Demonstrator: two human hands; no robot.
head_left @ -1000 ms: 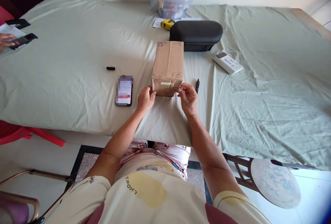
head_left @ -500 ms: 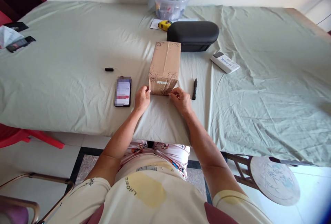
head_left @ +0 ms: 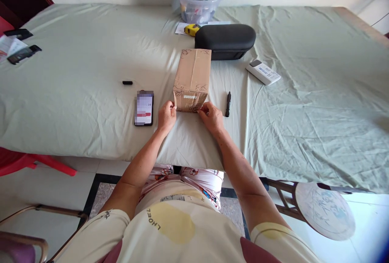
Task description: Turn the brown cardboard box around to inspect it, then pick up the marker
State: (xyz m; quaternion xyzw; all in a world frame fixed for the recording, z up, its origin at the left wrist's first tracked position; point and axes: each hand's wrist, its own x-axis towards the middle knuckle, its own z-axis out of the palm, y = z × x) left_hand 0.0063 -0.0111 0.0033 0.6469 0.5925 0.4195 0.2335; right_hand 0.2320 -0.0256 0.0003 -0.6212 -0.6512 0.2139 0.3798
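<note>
A brown cardboard box (head_left: 192, 70) with dark scribbles at its corners stands on the cloth-covered table in front of me. My left hand (head_left: 167, 116) is closed at the box's near lower left corner, its fingertips partly hidden by the hand. At the near lower right corner, my right hand (head_left: 211, 117) pinches the box edge between thumb and finger. Left of the box lies a phone (head_left: 144, 109) with a lit, partly blurred screen. A black marker (head_left: 228, 104) lies uncapped to the right, and a small black cap (head_left: 127, 82) rests beyond the phone.
Behind the box sit a black hard case (head_left: 225, 41), a yellow tape measure (head_left: 192, 30) and a plastic tub (head_left: 199, 7) of bottles. To the right lies a white device (head_left: 263, 72). A round stool (head_left: 325, 210) and a red chair (head_left: 36, 160) stand by the table.
Both hands stay at the same lower corners of the box, with the right fingers shifting very slightly. The view moves a little; the things on the table keep their places.
</note>
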